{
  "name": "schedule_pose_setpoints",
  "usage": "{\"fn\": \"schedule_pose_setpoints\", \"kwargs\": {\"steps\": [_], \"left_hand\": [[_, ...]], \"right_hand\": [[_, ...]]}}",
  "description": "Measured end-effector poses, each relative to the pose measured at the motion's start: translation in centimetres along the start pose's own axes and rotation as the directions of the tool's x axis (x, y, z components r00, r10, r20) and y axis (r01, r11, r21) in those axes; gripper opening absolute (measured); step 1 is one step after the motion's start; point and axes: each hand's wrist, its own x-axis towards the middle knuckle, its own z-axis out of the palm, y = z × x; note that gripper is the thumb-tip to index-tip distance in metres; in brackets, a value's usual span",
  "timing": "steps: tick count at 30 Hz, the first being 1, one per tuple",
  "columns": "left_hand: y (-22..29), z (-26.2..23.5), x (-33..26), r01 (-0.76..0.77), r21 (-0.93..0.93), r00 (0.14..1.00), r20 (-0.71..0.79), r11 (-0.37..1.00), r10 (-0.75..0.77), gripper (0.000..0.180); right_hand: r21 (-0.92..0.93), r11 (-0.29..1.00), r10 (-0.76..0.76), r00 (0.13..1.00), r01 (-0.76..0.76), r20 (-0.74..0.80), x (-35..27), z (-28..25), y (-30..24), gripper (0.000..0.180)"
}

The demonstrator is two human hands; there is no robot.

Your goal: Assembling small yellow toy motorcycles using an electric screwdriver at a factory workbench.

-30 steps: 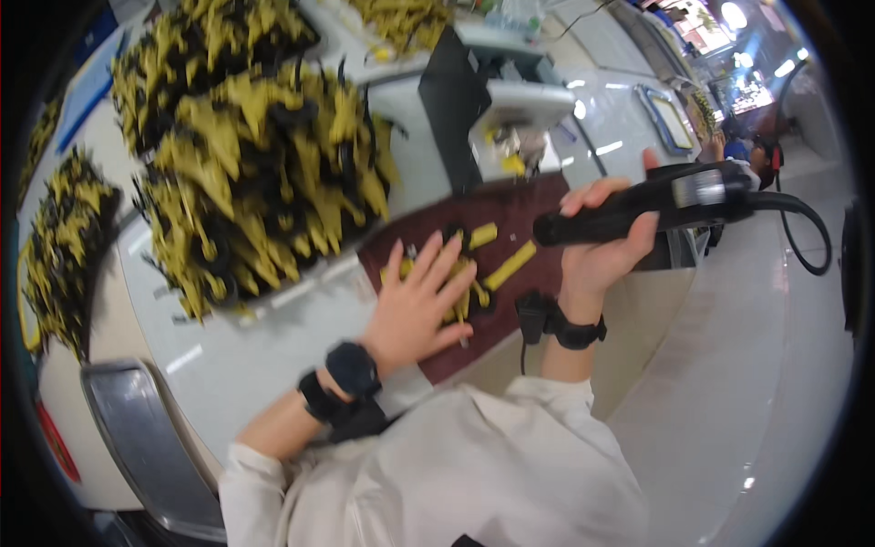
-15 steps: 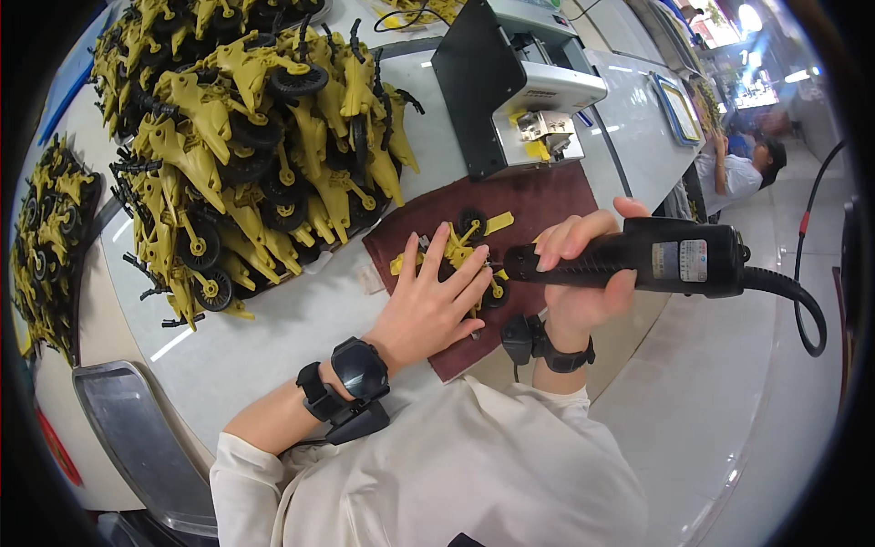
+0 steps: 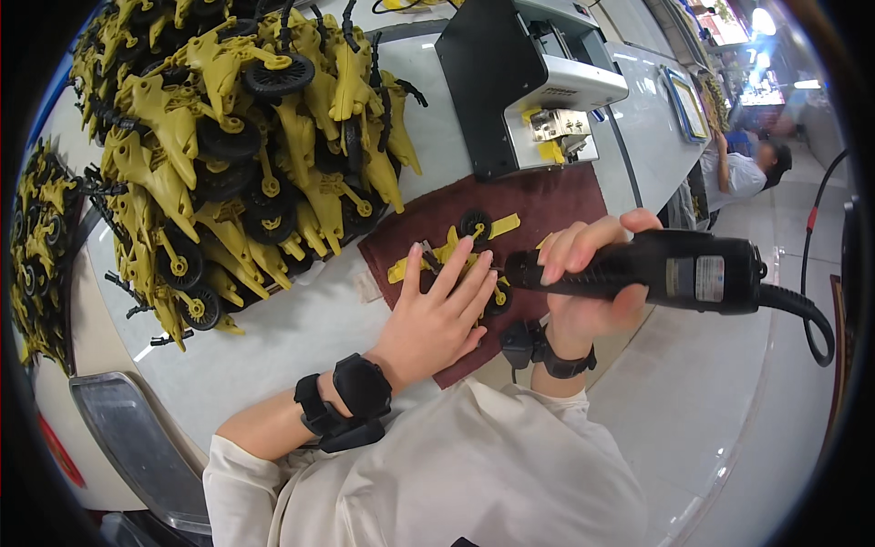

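Observation:
A yellow toy motorcycle (image 3: 444,252) with black wheels lies on a dark red cloth (image 3: 547,196). Across it rests my left hand (image 3: 433,319), fingers stretched out and spread, pressing on its near side and covering part of it. My right hand (image 3: 583,273) is wrapped round a black electric screwdriver (image 3: 679,267), held nearly level. Its front end points left at the toy, beside my left fingertips. Whether the bit touches a screw cannot be made out. A black cord runs from the screwdriver's back end.
A big heap of similar yellow toy motorcycles (image 3: 210,173) fills the table's left side, with another pile (image 3: 41,264) farther left. Behind the cloth stands a black and white machine (image 3: 547,91). A grey metal tray (image 3: 137,438) lies lower left. Another person (image 3: 738,169) sits far right.
The view has shifted slightly. Both hands stay at the toy, and the screwdriver keeps pointing at it. No grip has changed.

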Motion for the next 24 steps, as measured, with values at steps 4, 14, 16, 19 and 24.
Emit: {"fn": "schedule_pose_setpoints", "kwargs": {"steps": [4, 14, 16, 19, 24], "left_hand": [[0.7, 0.3, 0.3, 0.050, -0.018, 0.998, 0.033, 0.999, -0.049, 0.058], [2.0, 2.3, 0.2, 0.123, 0.125, 0.992, -0.037, 0.984, -0.120, 0.056], [1.8, 2.2, 0.5, 0.113, 0.128, 0.993, -0.036, 0.985, -0.109, 0.059], [2.2, 1.7, 0.5, 0.092, 0.132, 0.996, -0.009, 0.987, -0.092, 0.062], [1.6, 1.4, 0.1, 0.100, 0.005, 0.995, -0.017, 0.995, -0.100, 0.061]], "right_hand": [[-0.031, 0.999, -0.014, 1.000, 0.013, -0.021, -0.2, 0.7, 0.2, 0.061], [-0.081, 0.991, -0.098, 0.993, 0.103, 0.068, 1.5, -1.0, -0.4, 0.063], [-0.122, 0.964, -0.240, 0.970, 0.234, -0.032, 4.5, -2.2, -2.6, 0.065], [-0.160, 0.933, -0.350, 0.915, 0.322, -0.203, 9.4, -3.3, -4.5, 0.061], [-0.241, 0.958, -0.214, 0.949, 0.157, -0.231, 10.2, -3.5, -0.3, 0.051]]}}
